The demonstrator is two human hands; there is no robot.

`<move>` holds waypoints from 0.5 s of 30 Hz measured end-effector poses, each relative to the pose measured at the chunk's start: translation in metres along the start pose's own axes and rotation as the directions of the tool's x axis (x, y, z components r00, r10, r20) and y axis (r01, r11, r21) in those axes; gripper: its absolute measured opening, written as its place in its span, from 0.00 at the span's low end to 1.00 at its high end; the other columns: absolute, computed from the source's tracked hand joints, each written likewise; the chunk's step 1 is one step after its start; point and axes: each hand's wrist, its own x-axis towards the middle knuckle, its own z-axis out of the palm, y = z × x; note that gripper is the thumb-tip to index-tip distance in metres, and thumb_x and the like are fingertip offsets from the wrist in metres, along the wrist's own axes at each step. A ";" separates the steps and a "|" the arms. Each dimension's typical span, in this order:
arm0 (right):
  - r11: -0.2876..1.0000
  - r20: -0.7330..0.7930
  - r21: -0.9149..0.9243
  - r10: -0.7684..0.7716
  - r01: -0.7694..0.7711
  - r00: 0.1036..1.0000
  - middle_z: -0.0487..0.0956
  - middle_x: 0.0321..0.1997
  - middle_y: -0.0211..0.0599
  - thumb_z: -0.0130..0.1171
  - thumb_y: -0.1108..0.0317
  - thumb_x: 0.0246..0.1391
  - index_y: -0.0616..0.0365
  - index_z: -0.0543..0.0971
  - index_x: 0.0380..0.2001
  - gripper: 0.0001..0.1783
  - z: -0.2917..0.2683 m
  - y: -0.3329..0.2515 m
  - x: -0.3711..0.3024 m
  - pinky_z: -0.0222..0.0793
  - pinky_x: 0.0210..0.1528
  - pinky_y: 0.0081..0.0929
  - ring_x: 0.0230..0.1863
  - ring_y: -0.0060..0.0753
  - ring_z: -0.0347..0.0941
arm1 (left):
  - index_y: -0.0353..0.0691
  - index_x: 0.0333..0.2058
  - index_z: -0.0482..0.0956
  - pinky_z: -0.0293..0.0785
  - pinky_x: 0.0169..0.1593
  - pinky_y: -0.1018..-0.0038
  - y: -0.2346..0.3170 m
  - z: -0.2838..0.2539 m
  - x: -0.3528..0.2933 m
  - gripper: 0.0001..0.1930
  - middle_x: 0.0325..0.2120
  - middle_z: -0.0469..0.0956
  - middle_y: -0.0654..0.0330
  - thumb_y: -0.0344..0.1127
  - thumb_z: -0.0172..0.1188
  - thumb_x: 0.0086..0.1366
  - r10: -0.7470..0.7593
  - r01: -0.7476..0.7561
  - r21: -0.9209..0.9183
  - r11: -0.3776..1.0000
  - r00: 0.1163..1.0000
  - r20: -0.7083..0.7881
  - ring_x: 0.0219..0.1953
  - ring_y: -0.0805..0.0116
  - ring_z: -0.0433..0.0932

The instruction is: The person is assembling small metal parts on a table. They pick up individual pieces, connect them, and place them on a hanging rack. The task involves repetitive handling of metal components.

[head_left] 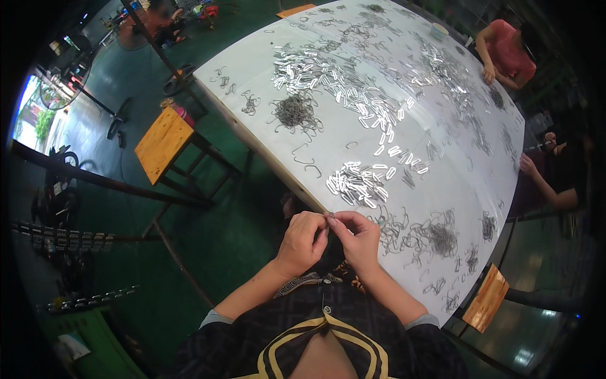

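At the table's near edge my left hand [303,242] and my right hand [358,241] meet, fingertips pressed together in a pinch. What they hold between them is tiny and mostly covered by the fingers; I cannot make out its kind. Just beyond the hands, a pile of shiny flat metal links [358,184] lies on the white tabletop [252,126]. To the right of my right hand are loose bent wire hooks [394,228] and a denser dark heap of hooks [442,239].
Farther off lie a tangle of wire hooks [295,112] and a long spread of metal links [334,82]. Two people sit at the right side, one in a pink shirt [509,52]. Wooden stools [165,142] stand by the table. A pale tub [439,31] sits far right.
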 end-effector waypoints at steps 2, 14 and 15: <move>0.991 -0.016 -0.061 -0.116 0.115 0.993 0.82 0.38 0.42 0.61 0.77 0.53 0.68 0.80 0.33 0.05 0.002 0.002 0.000 0.74 0.44 0.24 0.38 0.27 0.79 | 0.37 0.34 0.72 0.67 0.39 0.65 -0.001 -0.002 0.000 0.10 0.30 0.74 0.56 0.21 0.58 0.53 -0.008 0.007 0.030 1.000 1.000 0.022 0.33 0.55 0.74; 0.979 -0.003 -0.083 -0.188 0.187 0.982 0.79 0.39 0.42 0.60 0.80 0.52 0.67 0.78 0.32 0.03 0.007 0.014 -0.003 0.74 0.43 0.23 0.38 0.29 0.78 | 0.35 0.29 0.81 0.74 0.39 0.62 -0.127 -0.053 0.082 0.05 0.30 0.79 0.49 0.31 0.60 0.57 -0.214 0.243 0.225 0.944 0.966 -0.144 0.32 0.50 0.79; 0.981 0.014 -0.065 -0.185 0.185 0.983 0.78 0.40 0.42 0.59 0.81 0.53 0.68 0.78 0.33 0.03 0.007 0.017 -0.002 0.75 0.44 0.23 0.38 0.28 0.78 | 0.35 0.30 0.82 0.74 0.39 0.61 -0.153 -0.052 0.094 0.06 0.30 0.79 0.49 0.31 0.60 0.57 -0.179 0.246 0.313 0.917 0.957 -0.227 0.33 0.50 0.79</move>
